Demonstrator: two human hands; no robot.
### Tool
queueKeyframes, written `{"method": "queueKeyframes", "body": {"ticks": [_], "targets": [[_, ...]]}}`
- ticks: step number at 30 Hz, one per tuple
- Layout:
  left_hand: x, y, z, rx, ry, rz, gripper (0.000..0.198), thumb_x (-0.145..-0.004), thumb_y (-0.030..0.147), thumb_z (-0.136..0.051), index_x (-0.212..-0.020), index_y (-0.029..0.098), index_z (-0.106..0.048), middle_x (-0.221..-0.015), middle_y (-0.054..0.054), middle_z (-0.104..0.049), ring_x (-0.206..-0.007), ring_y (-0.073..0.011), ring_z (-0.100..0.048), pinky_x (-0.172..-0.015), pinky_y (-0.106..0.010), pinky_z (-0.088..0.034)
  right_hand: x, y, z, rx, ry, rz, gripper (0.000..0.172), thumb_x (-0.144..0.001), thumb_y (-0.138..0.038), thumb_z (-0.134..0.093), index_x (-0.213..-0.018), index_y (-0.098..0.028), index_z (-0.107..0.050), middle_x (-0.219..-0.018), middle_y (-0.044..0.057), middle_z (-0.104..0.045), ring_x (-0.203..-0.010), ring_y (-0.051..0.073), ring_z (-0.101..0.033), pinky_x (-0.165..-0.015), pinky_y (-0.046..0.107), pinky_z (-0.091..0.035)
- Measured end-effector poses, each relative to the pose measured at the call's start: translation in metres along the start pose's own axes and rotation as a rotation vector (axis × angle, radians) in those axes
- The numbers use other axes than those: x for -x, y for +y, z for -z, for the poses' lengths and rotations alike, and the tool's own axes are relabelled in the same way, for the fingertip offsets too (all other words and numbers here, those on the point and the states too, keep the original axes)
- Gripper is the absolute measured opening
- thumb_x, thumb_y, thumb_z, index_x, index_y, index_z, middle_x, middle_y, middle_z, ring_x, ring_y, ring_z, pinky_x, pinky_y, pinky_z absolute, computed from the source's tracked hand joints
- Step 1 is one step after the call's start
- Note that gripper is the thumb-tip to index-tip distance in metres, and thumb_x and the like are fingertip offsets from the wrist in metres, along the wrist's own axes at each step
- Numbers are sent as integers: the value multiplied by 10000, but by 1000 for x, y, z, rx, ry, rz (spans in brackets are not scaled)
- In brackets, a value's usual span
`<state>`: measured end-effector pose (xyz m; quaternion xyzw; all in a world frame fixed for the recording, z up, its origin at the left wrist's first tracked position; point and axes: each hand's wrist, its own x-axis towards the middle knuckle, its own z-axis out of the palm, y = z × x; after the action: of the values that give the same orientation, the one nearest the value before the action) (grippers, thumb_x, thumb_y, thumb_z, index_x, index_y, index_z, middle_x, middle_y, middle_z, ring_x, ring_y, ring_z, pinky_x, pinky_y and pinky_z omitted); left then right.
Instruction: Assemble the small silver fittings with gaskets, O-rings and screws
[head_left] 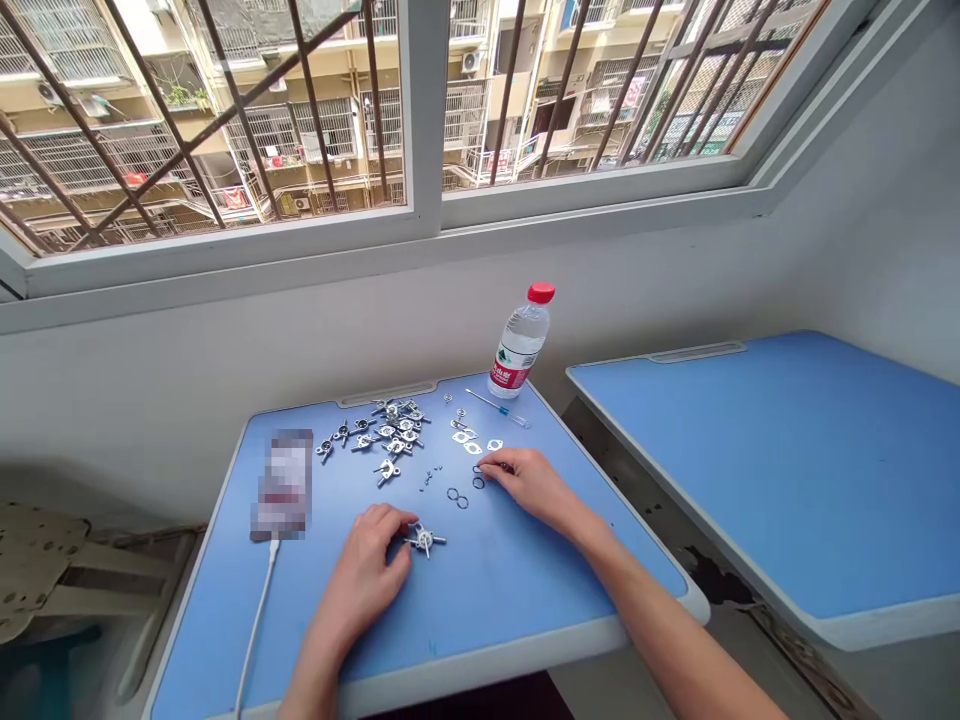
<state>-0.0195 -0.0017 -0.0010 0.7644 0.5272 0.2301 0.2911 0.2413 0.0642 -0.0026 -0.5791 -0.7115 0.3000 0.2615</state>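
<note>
My left hand (369, 566) rests on the blue desk (480, 610) with its fingers curled, pinching a small metal cross-shaped part (425, 540). Further right, my right hand (527, 479) lies low on the desk, its fingertips pressed onto small black rubber rings (478, 475). Two more black rings (457, 496) lie between the hands. A pile of several similar metal parts (386, 432) sits at the back of the desk. A few flat metal plates (472, 440) lie beside the pile.
A phone (285, 482) with a white cable (256, 620) lies at the left of the desk. A water bottle with a red cap (520, 342) stands at the back right, a small screwdriver (496, 405) next to it. A second blue desk (787, 470) is to the right.
</note>
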Motion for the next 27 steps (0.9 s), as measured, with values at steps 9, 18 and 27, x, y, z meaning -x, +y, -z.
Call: {"method": "queueKeyframes", "body": {"ticks": [9, 18, 27], "targets": [[1, 3, 1, -30, -12, -40, 326, -808, 97, -466, -1023, 242, -664, -961, -42, -649, -944, -221, -588, -879, -363, -472, 54, -48, -34, -203, -114, 203, 177, -863, -219, -578, -757, -230, -719, -749, 0, -741, -669, 157, -659, -635, 249, -474], [3, 1, -2, -57, -23, -71, 368, -864, 107, -458, -1111, 256, -685, -962, -51, -635, -938, -222, -566, -871, -383, -464, 66, -40, -74, 246, 51, 457, 283, -979, -194, -439, -796, -194, -655, -710, 34, -690, -616, 164, -644, -556, 258, -416], [3, 0, -3, -72, -29, -57, 402, -842, 66, -478, -1110, 261, -705, -960, -48, -632, -936, -222, -569, -861, -381, -474, 73, -49, -77, 375, 172, 535, 352, -988, -124, -350, -808, -181, -647, -642, 17, -643, -519, 153, -590, -506, 278, -323]]}}
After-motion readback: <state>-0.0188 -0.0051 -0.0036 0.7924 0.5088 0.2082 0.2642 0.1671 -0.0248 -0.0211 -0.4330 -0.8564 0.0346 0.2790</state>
